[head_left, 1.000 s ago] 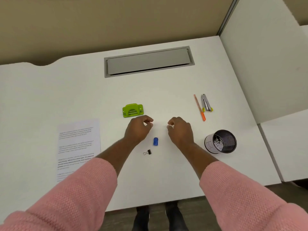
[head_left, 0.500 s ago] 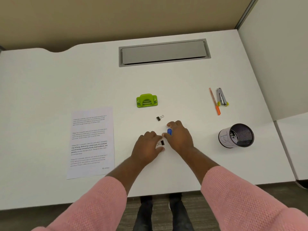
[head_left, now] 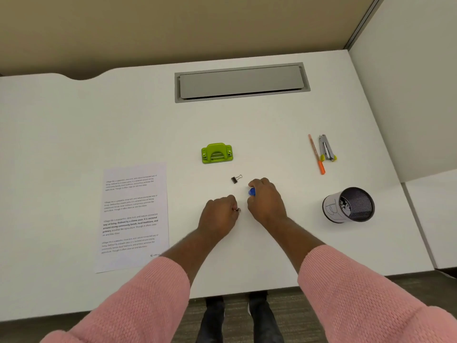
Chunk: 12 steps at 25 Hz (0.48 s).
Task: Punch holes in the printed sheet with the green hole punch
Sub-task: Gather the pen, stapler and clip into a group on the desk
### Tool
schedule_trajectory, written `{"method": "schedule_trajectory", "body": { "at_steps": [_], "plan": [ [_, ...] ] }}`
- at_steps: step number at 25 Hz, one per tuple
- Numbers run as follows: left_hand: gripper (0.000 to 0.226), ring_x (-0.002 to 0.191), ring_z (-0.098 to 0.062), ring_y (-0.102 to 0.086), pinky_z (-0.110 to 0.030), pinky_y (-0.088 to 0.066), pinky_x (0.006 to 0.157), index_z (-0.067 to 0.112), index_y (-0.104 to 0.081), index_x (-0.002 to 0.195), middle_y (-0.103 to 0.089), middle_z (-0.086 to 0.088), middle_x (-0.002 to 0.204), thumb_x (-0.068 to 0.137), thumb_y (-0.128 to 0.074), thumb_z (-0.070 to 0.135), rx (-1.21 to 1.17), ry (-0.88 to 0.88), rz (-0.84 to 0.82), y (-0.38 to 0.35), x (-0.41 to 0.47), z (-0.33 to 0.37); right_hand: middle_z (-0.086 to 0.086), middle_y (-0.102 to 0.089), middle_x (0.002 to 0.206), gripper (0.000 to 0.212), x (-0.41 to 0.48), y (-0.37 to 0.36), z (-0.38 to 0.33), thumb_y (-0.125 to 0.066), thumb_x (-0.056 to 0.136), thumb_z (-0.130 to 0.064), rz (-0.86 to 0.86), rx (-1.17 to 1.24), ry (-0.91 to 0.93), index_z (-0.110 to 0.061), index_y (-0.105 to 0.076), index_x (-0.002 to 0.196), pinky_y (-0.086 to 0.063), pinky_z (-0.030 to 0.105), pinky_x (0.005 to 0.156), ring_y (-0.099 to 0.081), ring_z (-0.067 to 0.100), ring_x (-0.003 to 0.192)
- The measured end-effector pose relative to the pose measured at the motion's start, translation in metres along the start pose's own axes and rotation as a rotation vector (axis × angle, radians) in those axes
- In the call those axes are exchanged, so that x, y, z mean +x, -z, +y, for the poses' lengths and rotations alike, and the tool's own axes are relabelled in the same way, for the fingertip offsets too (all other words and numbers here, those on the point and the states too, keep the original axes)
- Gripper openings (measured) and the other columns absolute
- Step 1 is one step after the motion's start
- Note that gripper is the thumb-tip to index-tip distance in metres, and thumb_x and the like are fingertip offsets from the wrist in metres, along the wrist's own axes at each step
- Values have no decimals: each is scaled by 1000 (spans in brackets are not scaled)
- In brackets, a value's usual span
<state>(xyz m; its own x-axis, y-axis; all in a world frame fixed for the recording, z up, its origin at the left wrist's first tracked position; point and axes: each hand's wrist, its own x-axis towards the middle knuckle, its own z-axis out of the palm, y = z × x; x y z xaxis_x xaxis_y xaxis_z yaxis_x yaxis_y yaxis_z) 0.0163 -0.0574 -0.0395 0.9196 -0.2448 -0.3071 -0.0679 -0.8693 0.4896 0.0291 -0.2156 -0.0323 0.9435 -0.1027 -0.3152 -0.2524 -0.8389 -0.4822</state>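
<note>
Two hands at desk [head_left: 74, 144] centre. Sheet [head_left: 134, 216] flat, left of hands, unpunched. Cup [head_left: 348, 205] far right. Right hand [head_left: 265, 200] curled around blue item [head_left: 251, 191]. Left hand [head_left: 218, 217] pinched on small clip [head_left: 238, 210], barely visible. Punch [head_left: 217, 153] untouched, beyond hands, well apart from sheet. Loose clip [head_left: 236, 179] between punch and hands. Step: clearing clutter, likely. Next: drop items, bring sheet edge into punch slot.

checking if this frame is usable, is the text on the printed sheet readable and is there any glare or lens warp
Head view: printed sheet text is too soft to read reliably, only bold lines stand out; no strong glare on the desk, light is even with faint shadows; wide-angle warp bends the desk edges; green hole punch is fairly sharp.
</note>
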Motion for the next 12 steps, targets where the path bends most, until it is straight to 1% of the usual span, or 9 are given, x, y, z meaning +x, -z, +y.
{"method": "schedule_trajectory", "body": {
  "at_steps": [2,5,8,11,12],
  "plan": [
    [12,86,-24,-66,-35,-53,74,21,-64,101,-73,0,90,91,-61,26,-70,71,23,8,11,14,6,-59,119,38,5,15,5,-58,87,-6,24,16,-26,-12,-60,124,-50,32,86,-57,24,107],
    [23,91,-22,-67,-31,-52,78,27,-66,112,-75,1,97,90,-62,26,-160,110,83,20,37,49,5,-60,118,34,15,46,21,-60,88,-10,93,21,-53,-14,-60,122,-52,35,85,-60,24,103],
    [19,90,-22,-67,-32,-55,78,29,-68,105,-75,2,96,87,-64,29,-230,137,81,25,73,90,2,-61,115,32,33,82,43,-59,88,-14,177,-1,-70,-17,-60,120,-52,36,79,-61,24,99],
    [10,82,-20,-68,-28,-54,71,26,-68,93,-74,1,92,83,-67,26,-399,250,72,19,112,135,-2,-62,117,28,57,115,75,-58,90,-16,241,21,-143,-20,-60,118,-44,29,73,-63,21,96],
    [9,82,-20,-68,-28,-55,72,24,-67,90,-74,0,93,82,-68,25,-447,272,66,16,124,147,-2,-63,119,28,65,125,86,-57,90,-16,258,32,-176,-19,-60,118,-41,28,73,-62,20,95]
  ]
}}
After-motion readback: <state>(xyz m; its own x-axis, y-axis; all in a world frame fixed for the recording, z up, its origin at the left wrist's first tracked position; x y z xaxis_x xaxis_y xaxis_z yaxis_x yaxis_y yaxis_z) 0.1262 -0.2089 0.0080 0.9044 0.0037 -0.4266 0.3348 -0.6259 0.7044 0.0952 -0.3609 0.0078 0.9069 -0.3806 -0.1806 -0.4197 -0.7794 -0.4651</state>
